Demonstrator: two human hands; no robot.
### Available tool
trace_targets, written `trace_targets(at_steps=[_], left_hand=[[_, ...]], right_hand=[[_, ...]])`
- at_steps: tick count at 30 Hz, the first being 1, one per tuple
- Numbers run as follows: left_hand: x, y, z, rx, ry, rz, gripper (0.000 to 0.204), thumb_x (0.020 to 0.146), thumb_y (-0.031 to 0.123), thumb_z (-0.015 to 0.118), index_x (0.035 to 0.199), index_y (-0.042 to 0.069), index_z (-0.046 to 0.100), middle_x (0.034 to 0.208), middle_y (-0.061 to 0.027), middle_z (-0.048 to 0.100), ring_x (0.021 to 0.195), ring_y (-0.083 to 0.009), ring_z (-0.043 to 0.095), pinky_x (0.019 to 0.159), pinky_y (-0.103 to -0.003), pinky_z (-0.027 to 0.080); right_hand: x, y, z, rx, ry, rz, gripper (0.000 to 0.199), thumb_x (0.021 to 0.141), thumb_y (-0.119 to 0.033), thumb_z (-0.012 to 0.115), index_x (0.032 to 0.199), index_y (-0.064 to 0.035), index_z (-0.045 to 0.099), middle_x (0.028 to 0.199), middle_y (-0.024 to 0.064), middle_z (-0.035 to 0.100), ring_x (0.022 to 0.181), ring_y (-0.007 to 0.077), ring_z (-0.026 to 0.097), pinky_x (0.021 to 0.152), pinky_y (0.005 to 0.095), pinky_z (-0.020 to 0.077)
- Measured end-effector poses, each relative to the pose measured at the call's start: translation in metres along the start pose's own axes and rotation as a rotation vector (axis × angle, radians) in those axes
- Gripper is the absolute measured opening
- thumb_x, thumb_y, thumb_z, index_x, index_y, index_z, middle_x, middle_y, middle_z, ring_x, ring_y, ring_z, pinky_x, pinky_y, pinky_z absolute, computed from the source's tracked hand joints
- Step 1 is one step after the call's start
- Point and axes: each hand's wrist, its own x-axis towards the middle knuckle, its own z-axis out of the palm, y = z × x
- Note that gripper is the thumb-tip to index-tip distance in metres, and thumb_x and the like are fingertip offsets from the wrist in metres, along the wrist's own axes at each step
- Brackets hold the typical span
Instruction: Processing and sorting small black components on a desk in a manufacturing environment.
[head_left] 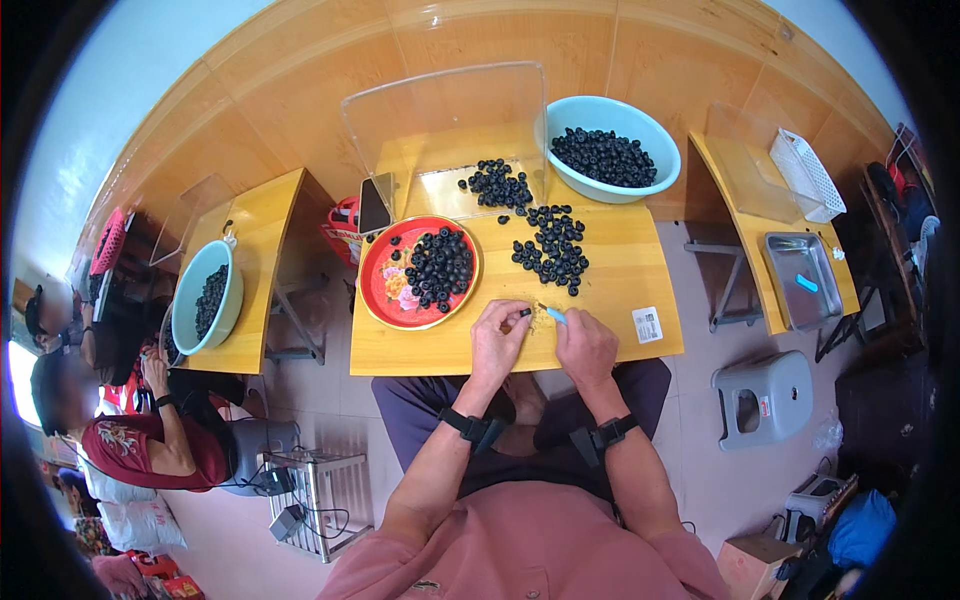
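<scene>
A person's left hand [498, 335] pinches one black bead [525, 312] above a yellow table [625, 265] while the right hand [586, 346] grips a blue-handled tool [555, 315], its tip near the bead; a red tray [374, 285] sits at left.

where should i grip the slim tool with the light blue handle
Probably by its light blue handle, coming from the right as the right hand does: the slim tip points left, toward the small black piece in the left hand.
</scene>
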Motion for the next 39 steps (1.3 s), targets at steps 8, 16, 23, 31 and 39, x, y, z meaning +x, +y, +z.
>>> trace_targets(at_steps=[8, 16, 23, 31, 39], left_hand=[[-0.002, 0.001, 0.004, 0.014, 0.007, 0.032, 0.031, 0.084, -0.004, 0.081, 0.114, 0.001, 0.072, 0.094, -0.0101, 0.071, 0.078, -0.0172, 0.067, 0.073, -0.03, 0.056], [-0.002, 0.002, 0.004, -0.004, 0.005, 0.037, 0.032, 0.084, -0.004, 0.08, 0.115, 0.001, 0.072, 0.096, -0.0101, 0.071, 0.079, -0.0176, 0.067, 0.074, -0.03, 0.056], [-0.005, -0.012, 0.006, -0.129, 0.028, -0.065, 0.029, 0.087, -0.003, 0.08, 0.114, 0.001, 0.07, 0.097, -0.0093, 0.074, 0.085, -0.014, 0.07, 0.078, -0.028, 0.058], [-0.004, -0.002, 0.005, -0.138, 0.034, -0.111, 0.03, 0.088, -0.002, 0.08, 0.116, 0.0, 0.068, 0.094, -0.0077, 0.074, 0.085, -0.0108, 0.07, 0.077, -0.026, 0.058], [-0.005, -0.008, 0.008, -0.07, 0.029, -0.041, 0.03, 0.086, -0.003, 0.081, 0.114, 0.001, 0.07, 0.096, -0.0087, 0.073, 0.083, -0.0131, 0.069, 0.076, -0.028, 0.058]], right_hand=[[0.002, -0.005, -0.005, -0.011, -0.04, -0.121, 0.018, 0.091, -0.019, 0.068, 0.08, -0.0104, 0.058, 0.07, 0.0077, 0.057, 0.064, 0.0282, 0.065, 0.056, 0.0425, 0.0514], [0.003, -0.005, -0.004, -0.01, -0.06, -0.134, 0.016, 0.09, -0.019, 0.068, 0.082, -0.0109, 0.058, 0.072, 0.0079, 0.057, 0.065, 0.0274, 0.066, 0.057, 0.0423, 0.0521], [0.007, -0.006, -0.002, -0.037, -0.08, -0.072, 0.015, 0.092, -0.02, 0.067, 0.083, -0.0111, 0.059, 0.07, 0.0081, 0.058, 0.062, 0.0289, 0.066, 0.055, 0.0433, 0.0523], [0.003, -0.004, -0.005, -0.036, -0.077, -0.1, 0.015, 0.092, -0.02, 0.067, 0.083, -0.0112, 0.059, 0.071, 0.0084, 0.058, 0.063, 0.0291, 0.065, 0.055, 0.0434, 0.0523], [0.004, -0.006, -0.006, 0.006, -0.078, -0.13, 0.015, 0.091, -0.019, 0.068, 0.082, -0.0106, 0.059, 0.071, 0.0084, 0.057, 0.064, 0.0284, 0.065, 0.056, 0.0428, 0.052]])
